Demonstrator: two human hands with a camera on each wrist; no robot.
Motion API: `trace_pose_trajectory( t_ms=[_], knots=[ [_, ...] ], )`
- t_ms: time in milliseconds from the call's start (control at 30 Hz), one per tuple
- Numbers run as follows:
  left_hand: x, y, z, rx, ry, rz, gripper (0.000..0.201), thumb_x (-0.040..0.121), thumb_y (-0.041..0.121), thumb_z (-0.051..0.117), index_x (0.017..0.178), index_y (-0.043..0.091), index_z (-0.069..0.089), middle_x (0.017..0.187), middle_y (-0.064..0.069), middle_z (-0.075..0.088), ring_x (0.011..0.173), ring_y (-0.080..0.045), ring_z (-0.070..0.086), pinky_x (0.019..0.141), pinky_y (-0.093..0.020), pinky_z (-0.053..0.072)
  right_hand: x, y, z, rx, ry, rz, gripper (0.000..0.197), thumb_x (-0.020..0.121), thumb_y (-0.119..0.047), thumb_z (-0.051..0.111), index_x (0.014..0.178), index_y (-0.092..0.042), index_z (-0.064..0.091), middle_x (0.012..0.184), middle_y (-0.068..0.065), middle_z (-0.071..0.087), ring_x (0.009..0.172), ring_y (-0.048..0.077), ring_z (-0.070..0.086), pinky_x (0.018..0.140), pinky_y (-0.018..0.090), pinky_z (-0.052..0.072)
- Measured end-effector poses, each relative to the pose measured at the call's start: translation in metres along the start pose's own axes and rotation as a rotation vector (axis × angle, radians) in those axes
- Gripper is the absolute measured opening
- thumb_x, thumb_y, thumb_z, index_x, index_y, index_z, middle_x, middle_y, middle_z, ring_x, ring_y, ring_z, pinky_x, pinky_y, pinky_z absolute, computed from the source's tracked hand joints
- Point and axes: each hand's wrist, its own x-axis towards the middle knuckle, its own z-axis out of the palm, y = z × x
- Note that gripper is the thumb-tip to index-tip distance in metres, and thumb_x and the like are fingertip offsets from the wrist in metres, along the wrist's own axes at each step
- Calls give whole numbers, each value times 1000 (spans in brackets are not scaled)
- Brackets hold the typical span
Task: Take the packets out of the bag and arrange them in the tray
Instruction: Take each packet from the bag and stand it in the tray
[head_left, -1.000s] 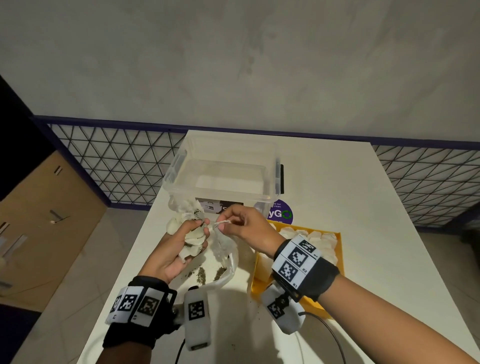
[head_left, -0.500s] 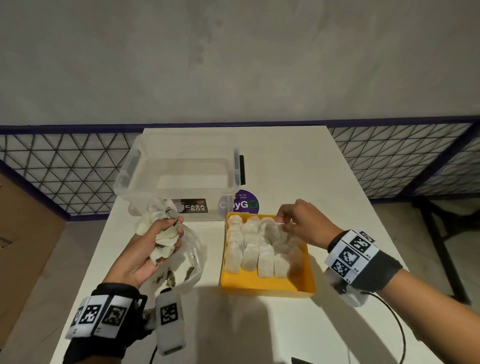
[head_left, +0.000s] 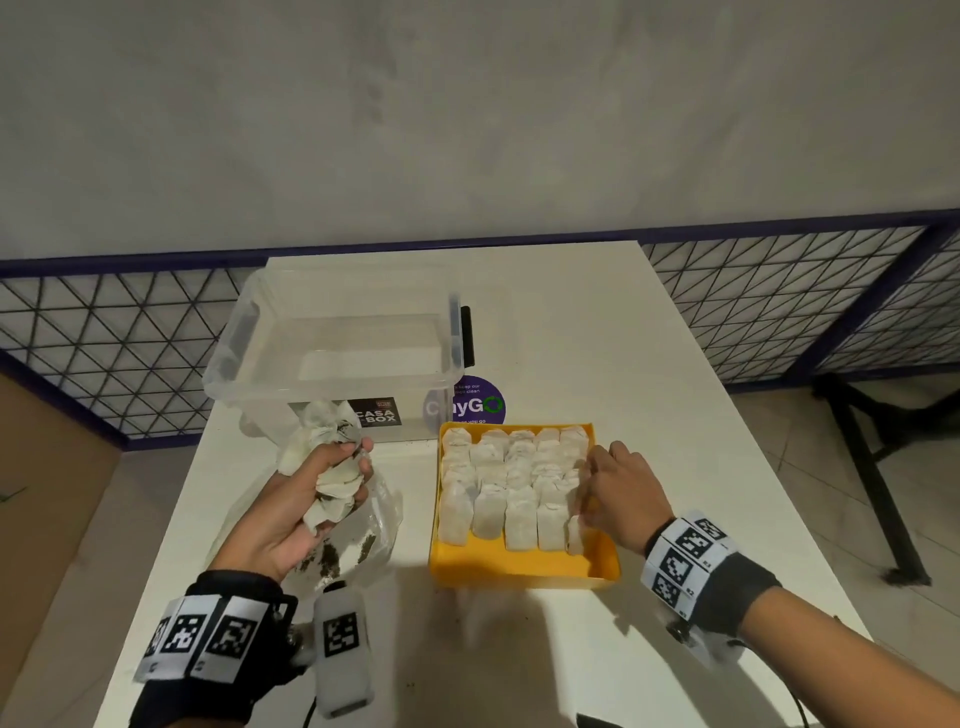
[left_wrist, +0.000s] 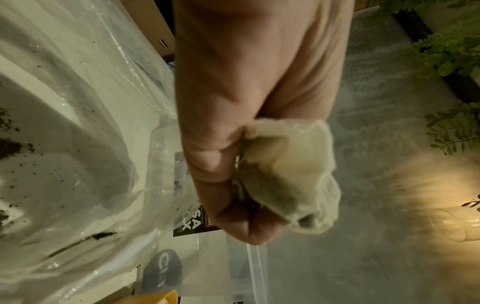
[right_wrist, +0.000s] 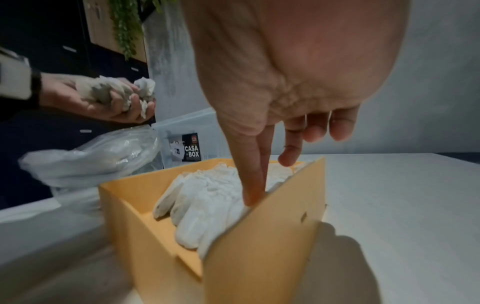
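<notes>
My left hand (head_left: 332, 467) hovers palm up over a clear plastic bag (head_left: 376, 525) and grips a crumpled bunch of white packets (head_left: 335, 480). The left wrist view shows that hand (left_wrist: 249, 216) curled round one of those packets (left_wrist: 291, 174), with the bag (left_wrist: 78, 144) below. A yellow tray (head_left: 519, 569) to the right holds several rows of upright packets (head_left: 514, 483). My right hand (head_left: 584, 501) reaches into the tray's right side. In the right wrist view its thumb and forefinger (right_wrist: 250, 185) come down together on one packet (head_left: 574, 532) beside the right wall (right_wrist: 259, 257).
A clear empty storage box (head_left: 332, 353) stands behind the bag, with a purple round sticker (head_left: 475, 405) beside it. Dark crumbs (head_left: 327, 558) lie inside the bag. White tabletop (head_left: 685, 415) stretches right of the tray. A mesh fence runs behind the table.
My right hand took a packet from the bunch in my left hand, carried it right over the tray, then came down at the front right of the rows. The left hand stayed put.
</notes>
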Motion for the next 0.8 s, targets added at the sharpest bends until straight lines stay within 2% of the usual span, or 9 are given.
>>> trace_pose_trajectory(
  t_ms=[100,167,233,300,367,433,533,633,800],
  knots=[
    [0,-1,-3,-12,1,-22,20,87,11,55,105,2,60,72,-7,57,52,-10,60,46,-18,51,0,-2,1,-44,72,-15,20,81,-32,61,98,-24,69,110,4,52,105,26,44,83,36,36],
    [-1,-1,-3,-19,1,-33,20,83,11,57,101,3,61,74,-7,57,54,-10,61,46,-18,51,0,-3,0,-76,130,-12,22,54,-34,82,73,-28,71,83,1,58,81,22,53,63,34,44],
    [-2,-1,-5,-21,9,-34,15,84,9,57,97,3,63,79,-7,58,59,-11,62,48,-19,52,2,-4,1,-21,238,-25,35,38,-28,87,68,-28,69,70,-2,55,71,18,46,51,29,43],
    [-3,0,-8,-31,18,-40,12,83,9,59,91,4,67,84,-8,61,62,-12,63,47,-21,52,6,-11,-8,48,343,-65,44,44,-21,85,84,-24,68,79,0,56,76,19,41,54,29,43],
    [-5,0,-11,-38,18,-50,12,81,8,60,87,4,70,86,-9,61,62,-13,63,46,-22,51,10,-24,-28,136,423,-120,49,55,-19,83,100,-22,64,91,3,57,82,21,48,60,29,45],
    [-6,0,-13,-37,19,-42,12,82,7,58,91,3,66,87,-9,60,61,-12,62,46,-21,49,15,-44,-57,220,445,-211,44,72,-19,74,113,-23,59,103,3,56,90,22,51,71,31,46],
    [-9,0,-13,-1,20,-13,19,74,9,63,92,3,65,88,-10,60,61,-13,61,47,-21,49,27,-84,-90,444,405,-402,35,92,-23,53,126,-24,52,113,2,51,105,19,43,89,30,37],
    [-12,1,-15,58,49,31,12,80,6,61,91,4,65,84,-13,60,61,-16,58,50,-23,48,41,-125,-110,593,324,-561,36,95,-28,48,130,-23,50,112,2,53,107,15,41,92,30,34],
    [-17,6,-27,100,54,71,11,83,9,61,93,9,64,75,-10,60,61,-20,53,51,-26,44,62,-166,-120,812,201,-561,28,89,-32,58,110,-13,60,91,2,60,86,14,46,75,27,34]
  ],
)
